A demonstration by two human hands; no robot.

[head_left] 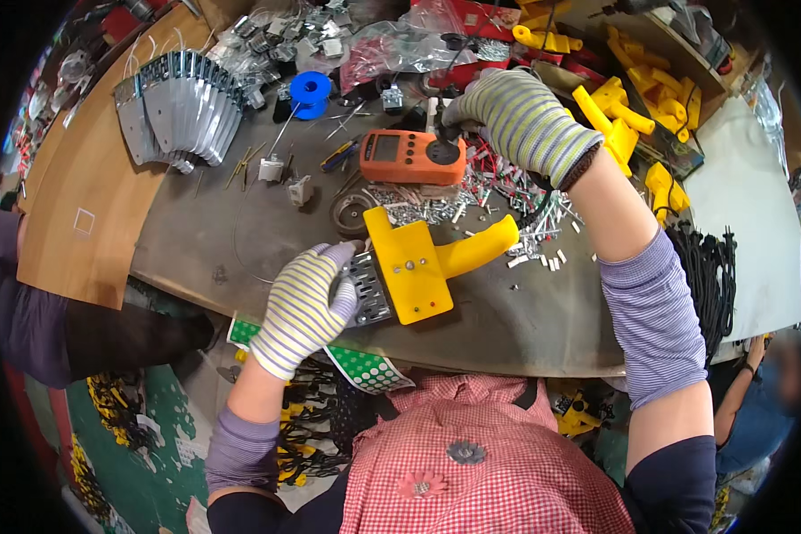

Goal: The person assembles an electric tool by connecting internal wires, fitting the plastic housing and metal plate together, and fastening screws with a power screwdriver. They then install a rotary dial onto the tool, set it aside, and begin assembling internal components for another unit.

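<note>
My left hand (299,307), in a striped knit glove, grips the slotted metal end (367,287) of a device with a yellow plastic handle (416,271). The handle lies over the table's near part, its curved grip pointing right. Two screw heads show on its flat face. My right hand (521,116), gloved alike, is closed at the far side above a heap of small screws and parts (507,182). Whatever its fingers hold is mostly hidden; something dark shows below them. Just left of it lies an orange meter (414,157) with a small screen and buttons.
Fanned metal plates (182,107) stand at the far left, near a blue spool (310,94). Yellow handles (618,111) pile up at the far right. Black cords (703,280) hang over the right edge. A green dotted sheet (369,369) sticks out at the front. Another person sits at right.
</note>
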